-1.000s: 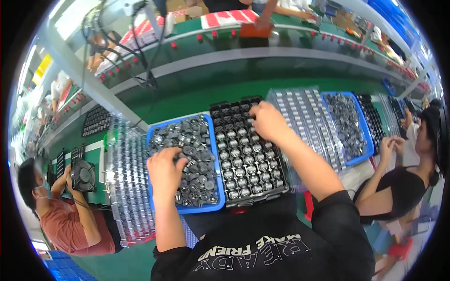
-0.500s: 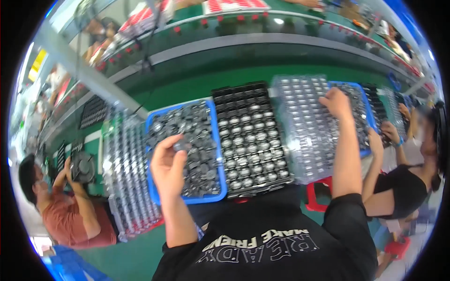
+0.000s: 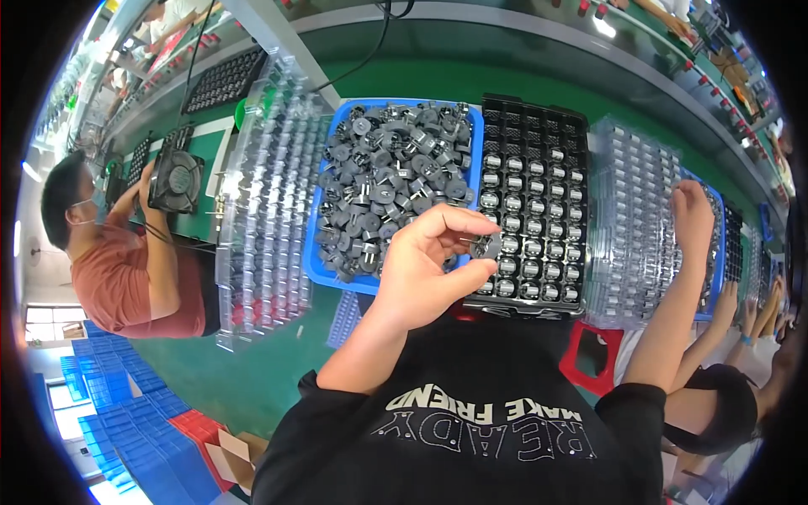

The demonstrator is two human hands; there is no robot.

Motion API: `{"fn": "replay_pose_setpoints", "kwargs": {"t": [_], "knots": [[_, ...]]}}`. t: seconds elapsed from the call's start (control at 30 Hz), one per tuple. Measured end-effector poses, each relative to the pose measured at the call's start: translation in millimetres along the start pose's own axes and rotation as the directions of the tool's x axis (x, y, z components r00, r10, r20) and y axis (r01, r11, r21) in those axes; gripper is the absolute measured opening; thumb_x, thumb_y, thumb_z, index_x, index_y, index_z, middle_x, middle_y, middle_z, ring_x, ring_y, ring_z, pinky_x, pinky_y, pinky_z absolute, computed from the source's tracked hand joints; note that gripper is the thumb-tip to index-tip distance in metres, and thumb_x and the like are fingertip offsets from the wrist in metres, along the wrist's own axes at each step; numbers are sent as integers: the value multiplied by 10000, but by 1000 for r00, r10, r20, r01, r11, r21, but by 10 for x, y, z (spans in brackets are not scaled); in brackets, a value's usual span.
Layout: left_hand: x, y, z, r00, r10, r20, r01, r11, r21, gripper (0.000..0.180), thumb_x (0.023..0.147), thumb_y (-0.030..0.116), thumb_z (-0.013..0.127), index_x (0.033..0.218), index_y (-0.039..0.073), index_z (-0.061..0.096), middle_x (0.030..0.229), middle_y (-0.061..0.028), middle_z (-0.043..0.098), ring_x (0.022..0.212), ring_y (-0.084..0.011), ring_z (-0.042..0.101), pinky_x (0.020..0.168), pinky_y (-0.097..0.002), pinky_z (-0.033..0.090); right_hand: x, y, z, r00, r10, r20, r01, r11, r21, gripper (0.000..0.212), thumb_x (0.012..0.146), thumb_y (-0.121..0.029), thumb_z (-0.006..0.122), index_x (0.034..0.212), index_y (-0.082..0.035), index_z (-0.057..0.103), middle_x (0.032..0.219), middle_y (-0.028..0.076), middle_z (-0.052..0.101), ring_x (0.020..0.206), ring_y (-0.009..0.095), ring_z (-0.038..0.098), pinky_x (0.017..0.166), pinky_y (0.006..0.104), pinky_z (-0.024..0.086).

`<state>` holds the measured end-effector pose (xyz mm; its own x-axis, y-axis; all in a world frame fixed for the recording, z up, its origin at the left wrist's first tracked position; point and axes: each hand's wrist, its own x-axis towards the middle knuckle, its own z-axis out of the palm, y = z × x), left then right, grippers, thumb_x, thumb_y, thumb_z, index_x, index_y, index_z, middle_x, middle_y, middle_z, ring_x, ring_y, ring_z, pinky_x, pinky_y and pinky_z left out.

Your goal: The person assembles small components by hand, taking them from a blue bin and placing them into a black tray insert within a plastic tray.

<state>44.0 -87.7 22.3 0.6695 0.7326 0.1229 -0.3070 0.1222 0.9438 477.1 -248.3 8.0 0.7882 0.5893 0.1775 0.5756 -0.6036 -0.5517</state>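
My left hand (image 3: 433,265) pinches a small dark round part (image 3: 486,247) with thin metal pins between thumb and fingertips. It hovers where a blue bin (image 3: 313,252) of loose grey parts (image 3: 383,194) meets a black compartment tray (image 3: 539,304). Rows of silver-topped parts (image 3: 533,227) fill much of that tray, while the far compartments show no parts. My right hand (image 3: 694,210) is off to the right with fingers curled, between a stack of clear plastic trays (image 3: 631,219) and a second blue bin (image 3: 717,202). Whatever its fingertips hold is too small to make out.
More clear trays (image 3: 269,194) stand left of the near bin. A co-worker (image 3: 139,252) at the left handles a black fan (image 3: 179,181). Other people's arms reach in at the far right. A red stool (image 3: 589,358) stands below the bench, and a grey post (image 3: 295,50) rises behind.
The view has swung left, bringing the blue bin nearer the middle. My left hand has moved right with the small part, from over the bin to the black tray's edge. My right hand stays near the clear trays.
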Motion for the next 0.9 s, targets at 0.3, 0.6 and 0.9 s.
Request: {"fn": "replay_pose_setpoints", "kwargs": {"t": [0.3,0.6,0.9], "knots": [[1,-120,252,982,188,-16,-164,891,423,448,833,-116,708,1258,28,704,1322,-151,648,1101,-167,670,788,-235,568,-1905,-1992,394,905,-396,157,32,430,902,210,867,144,633,1058,67,674,1090,190,687,914,204,705,796,304,594],[-79,-20,260,992,-127,-14,125,987,-101,432,943,-111,568,1367,-33,588,1315,-163,640,1094,-206,680,907,-330,587,-1918,-2083,559,911,-413,4,245,548,800,277,823,93,752,1093,61,701,1042,125,714,908,148,686,784,277,570],[-133,-80,140,998,7,68,7,980,-198,366,961,-115,546,1322,-73,593,1331,-156,611,1093,-185,664,923,-301,545,-1878,-2097,502,809,-568,-150,525,585,618,299,735,-76,880,992,6,750,961,137,730,856,234,698,743,303,556]]}}
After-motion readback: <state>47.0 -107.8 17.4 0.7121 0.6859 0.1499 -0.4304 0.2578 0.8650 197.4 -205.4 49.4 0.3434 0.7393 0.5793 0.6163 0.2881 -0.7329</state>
